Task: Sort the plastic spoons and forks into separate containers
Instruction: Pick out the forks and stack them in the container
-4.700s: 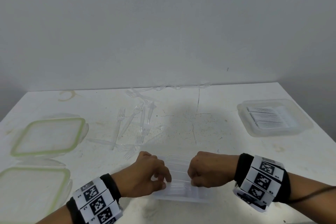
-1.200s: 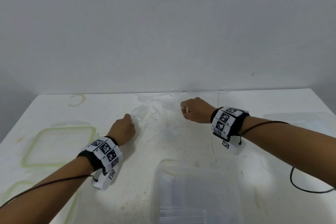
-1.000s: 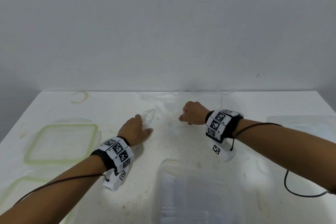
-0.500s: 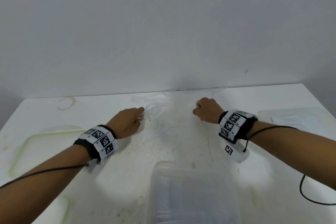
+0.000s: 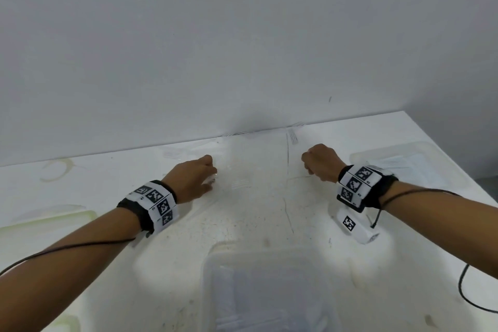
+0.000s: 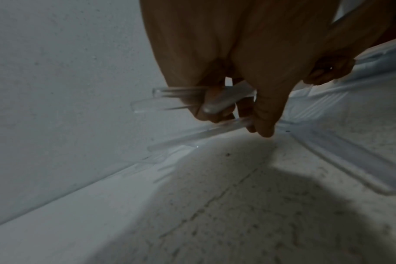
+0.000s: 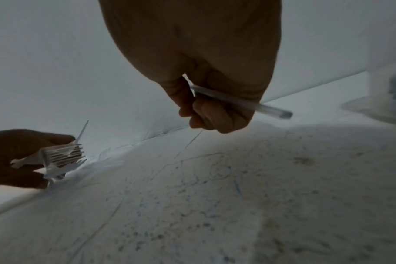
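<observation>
A: Status?
B: L hand (image 7: pixel 23 157) grasps a bunch of forks (image 7: pixel 63 155); R hand (image 7: pixel 206 85) clenched on one handle (image 7: pixel 242 101), type unclear.
A: Left?
B: Loose forks (image 5: pixel 239 183) on surface (image 5: pixel 256 218); box (image 5: pixel 269 291) near, partly filled. Approx mid-task.
</observation>
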The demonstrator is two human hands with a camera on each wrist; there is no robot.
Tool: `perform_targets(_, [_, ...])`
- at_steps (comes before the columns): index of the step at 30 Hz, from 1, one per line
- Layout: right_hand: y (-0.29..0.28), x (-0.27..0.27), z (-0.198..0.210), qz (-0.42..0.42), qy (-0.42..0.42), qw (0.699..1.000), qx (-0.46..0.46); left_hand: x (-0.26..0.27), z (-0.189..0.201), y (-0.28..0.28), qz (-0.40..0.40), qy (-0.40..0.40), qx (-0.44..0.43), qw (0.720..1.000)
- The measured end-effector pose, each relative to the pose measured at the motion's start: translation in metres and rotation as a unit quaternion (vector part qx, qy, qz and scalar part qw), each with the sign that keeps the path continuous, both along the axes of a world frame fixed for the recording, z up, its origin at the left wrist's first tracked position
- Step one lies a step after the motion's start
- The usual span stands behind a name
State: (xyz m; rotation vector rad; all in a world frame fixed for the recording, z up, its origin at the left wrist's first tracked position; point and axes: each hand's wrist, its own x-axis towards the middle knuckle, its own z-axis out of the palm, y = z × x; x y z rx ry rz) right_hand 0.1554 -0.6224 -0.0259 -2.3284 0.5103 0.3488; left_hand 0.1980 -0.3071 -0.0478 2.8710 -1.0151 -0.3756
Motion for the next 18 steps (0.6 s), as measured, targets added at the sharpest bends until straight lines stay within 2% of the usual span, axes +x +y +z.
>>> perform_targets(3, [0.008,0.004,0.005,-0.006,0.02,0.999,0.027,-0.001,0.0,0.009,0.038,-0.017,-0.013,0.999])
perform_targets(6, [0.025,0.006,0.006,0.029,0.028,0.999,0.027,-0.005,0.001,0.015,0.099,-0.012,-0.004,0.995])
perform_targets(10, [0.041,0.007,0.006,0.068,0.019,0.997,0.02,-0.013,-0.001,0.012,0.113,-0.004,-0.019,0.993])
perform_targets(14, [0.046,0.003,0.003,0.084,0.023,0.996,0.023,-0.021,0.0,0.001,0.127,0.077,-0.058,0.987])
perform_targets(18, [0.056,-0.003,0.001,0.096,0.079,0.974,0.188,-0.026,0.001,-0.01,0.133,0.098,-0.08,0.983])
